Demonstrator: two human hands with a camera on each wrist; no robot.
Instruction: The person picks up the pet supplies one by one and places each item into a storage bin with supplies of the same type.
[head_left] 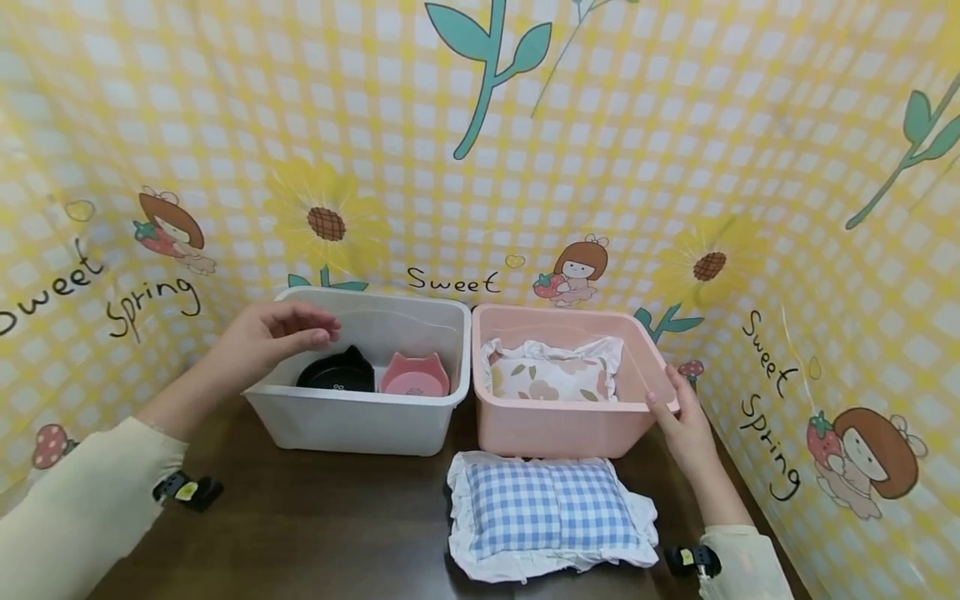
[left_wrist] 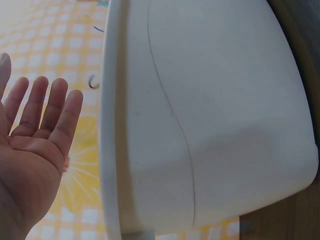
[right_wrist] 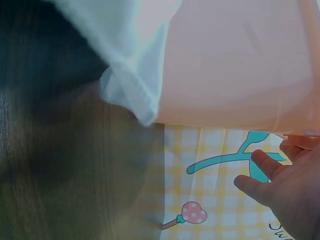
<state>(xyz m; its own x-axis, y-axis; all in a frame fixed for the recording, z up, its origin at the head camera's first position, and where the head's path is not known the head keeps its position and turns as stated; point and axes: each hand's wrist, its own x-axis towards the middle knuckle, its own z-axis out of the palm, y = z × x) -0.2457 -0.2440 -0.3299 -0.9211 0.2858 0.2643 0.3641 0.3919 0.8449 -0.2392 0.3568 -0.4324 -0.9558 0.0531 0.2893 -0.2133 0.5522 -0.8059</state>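
My left hand [head_left: 281, 337] hovers above the left end of a light grey plastic bin [head_left: 360, 423], fingers and thumb loosely extended with nothing between them. In the left wrist view its palm [left_wrist: 30, 165] shows beside the bin's wall, the fingers spread. A black cat-eared bowl [head_left: 337, 369] and a pink cat-eared bowl [head_left: 415, 375] sit inside the grey bin. At the front right corner of a pink bin [head_left: 558, 429], my right hand [head_left: 686, 425] holds the rim between thumb and fingers. A floral ruffled pillow [head_left: 551, 377] lies in that bin.
A blue-checked pillow [head_left: 555, 508] with white ruffles lies on the dark wooden table [head_left: 322, 517] in front of the pink bin. The two bins stand side by side against a yellow-checked cloth [head_left: 480, 208] that surrounds the table's back and sides.
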